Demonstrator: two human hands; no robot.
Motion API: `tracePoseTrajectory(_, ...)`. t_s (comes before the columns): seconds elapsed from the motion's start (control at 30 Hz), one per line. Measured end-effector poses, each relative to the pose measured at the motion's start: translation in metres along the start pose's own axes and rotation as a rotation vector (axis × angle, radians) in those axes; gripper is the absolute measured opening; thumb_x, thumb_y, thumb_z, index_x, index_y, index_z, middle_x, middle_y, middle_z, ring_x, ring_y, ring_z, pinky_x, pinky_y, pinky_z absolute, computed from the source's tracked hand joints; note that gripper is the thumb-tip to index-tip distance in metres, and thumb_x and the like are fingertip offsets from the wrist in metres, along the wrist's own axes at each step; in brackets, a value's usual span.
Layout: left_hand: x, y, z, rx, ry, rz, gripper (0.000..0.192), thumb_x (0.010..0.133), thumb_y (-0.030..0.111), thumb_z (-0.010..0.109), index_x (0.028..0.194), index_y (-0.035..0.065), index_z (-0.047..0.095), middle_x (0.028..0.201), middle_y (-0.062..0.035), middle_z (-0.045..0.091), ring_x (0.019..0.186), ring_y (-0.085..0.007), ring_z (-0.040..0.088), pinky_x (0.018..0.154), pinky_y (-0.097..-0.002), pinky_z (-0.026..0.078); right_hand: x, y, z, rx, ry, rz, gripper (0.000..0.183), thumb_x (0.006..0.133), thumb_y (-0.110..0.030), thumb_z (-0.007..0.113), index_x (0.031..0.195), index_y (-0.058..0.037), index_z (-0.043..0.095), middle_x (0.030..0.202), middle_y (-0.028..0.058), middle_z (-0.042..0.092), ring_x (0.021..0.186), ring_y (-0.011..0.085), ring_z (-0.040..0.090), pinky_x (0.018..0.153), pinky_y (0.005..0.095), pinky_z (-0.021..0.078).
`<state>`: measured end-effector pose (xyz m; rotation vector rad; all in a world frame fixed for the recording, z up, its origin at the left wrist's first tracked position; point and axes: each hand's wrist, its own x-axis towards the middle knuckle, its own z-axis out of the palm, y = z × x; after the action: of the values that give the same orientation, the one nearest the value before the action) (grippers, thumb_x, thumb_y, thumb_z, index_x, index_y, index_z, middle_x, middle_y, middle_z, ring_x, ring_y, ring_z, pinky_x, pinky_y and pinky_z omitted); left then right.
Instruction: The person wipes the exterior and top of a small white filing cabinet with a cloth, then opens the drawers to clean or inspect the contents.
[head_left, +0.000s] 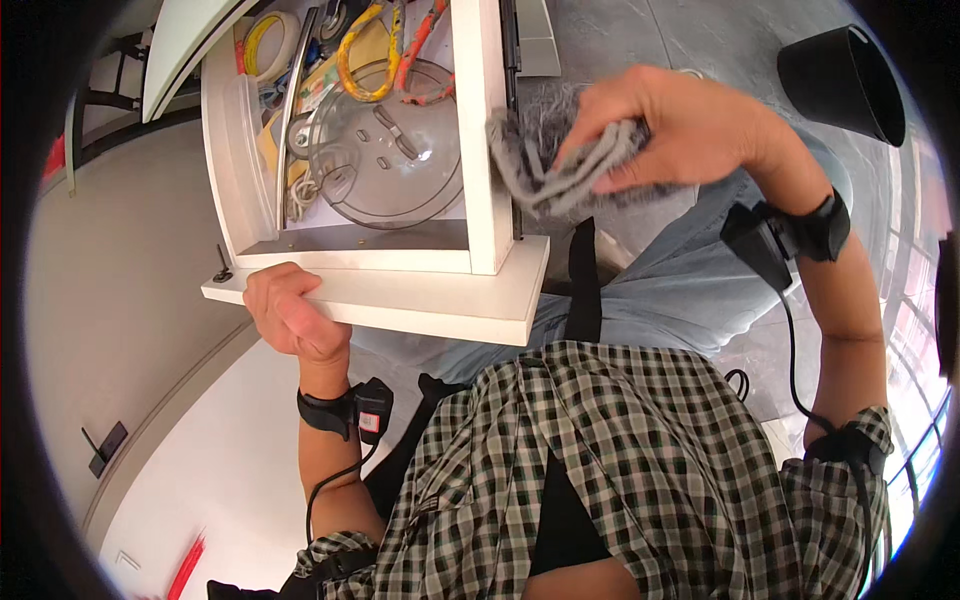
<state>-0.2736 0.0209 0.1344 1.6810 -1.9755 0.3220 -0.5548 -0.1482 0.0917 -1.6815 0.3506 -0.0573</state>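
A white drawer (480, 135) is pulled out before me, its front panel (427, 300) towards my body. My left hand (296, 311) grips the top edge of that panel near its left end. In my right hand (671, 127) is a folded grey cloth (551, 184), held against the outer face of the drawer's right wall, beside the black slide rail (514, 67). Inside the drawer lie a round, clear smoky plastic lid (420, 180), a tool with worn yellow handles (346, 60), a red-handled tool (414, 56) and a roll of tape (281, 49).
A clear plastic box (251, 157) and a long metal bar (289, 142) lie along the drawer's left side. A dark knob (223, 274) stands at the front panel's left end. On the grey tiled floor (615, 34), a black bin (840, 86) is at the upper right.
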Motion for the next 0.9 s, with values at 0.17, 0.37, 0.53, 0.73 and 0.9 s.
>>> tracePoseTrajectory(0.17,-0.004,-0.009,0.003,0.056,0.053,0.030,0.020,0.074,0.016,0.037,0.059,0.0044,0.044,0.059,-0.0083,0.049,0.055,-0.0235,0.044,0.056,-0.0308,0.033,0.017,0.001,0.051,0.249,-0.024,-0.017,0.025,0.065,-0.009,0.062,0.090,-0.0068,0.061,0.078,0.0071,0.058,0.072,0.0166,0.055,0.065,0.0272,0.0423)
tracePoseTrajectory(0.37,-0.001,-0.011,0.013,0.098,0.021,0.072,0.019,0.075,0.017,0.039,0.061,0.0051,0.044,0.058,-0.0083,0.048,0.054,-0.0232,0.045,0.055,-0.0309,0.033,0.012,0.054,0.037,-0.733,0.082,0.329,0.030,0.070,-0.022,0.059,0.098,-0.0106,0.058,0.081,0.0101,0.060,0.072,0.0164,0.054,0.066,0.0275,0.0425)
tracePoseTrajectory(0.53,0.008,-0.021,0.017,0.128,0.002,0.089,0.018,0.075,0.017,0.041,0.061,0.0049,0.044,0.058,-0.0081,0.048,0.055,-0.0235,0.045,0.055,-0.0314,0.033,0.019,0.059,0.039,0.381,0.358,0.498,0.036,0.077,-0.028,0.054,0.103,-0.0033,0.054,0.089,0.0086,0.058,0.078,0.0143,0.054,0.070,0.0254,0.0426)
tracePoseTrajectory(0.73,0.054,-0.038,0.043,0.089,0.053,0.106,0.017,0.080,0.017,0.044,0.082,0.0009,0.048,0.083,-0.0146,0.049,0.083,-0.0272,0.045,0.074,-0.0361,0.035,0.034,0.068,0.039,0.648,0.512,0.550,0.042,0.079,-0.031,0.052,0.109,-0.0013,0.049,0.095,0.0099,0.056,0.086,0.0183,0.053,0.073,0.0289,0.0420)
tracePoseTrajectory(0.9,0.094,-0.049,0.078,0.101,0.304,0.064,0.047,0.083,0.038,0.039,0.111,-0.0003,0.039,0.114,-0.0209,0.035,0.104,-0.0310,0.034,0.090,-0.0402,0.023,0.029,0.060,0.025,0.927,0.725,0.470,0.030,0.082,-0.021,0.048,0.101,0.0018,0.049,0.089,0.0095,0.057,0.072,0.0165,0.057,0.063,0.0293,0.0466)
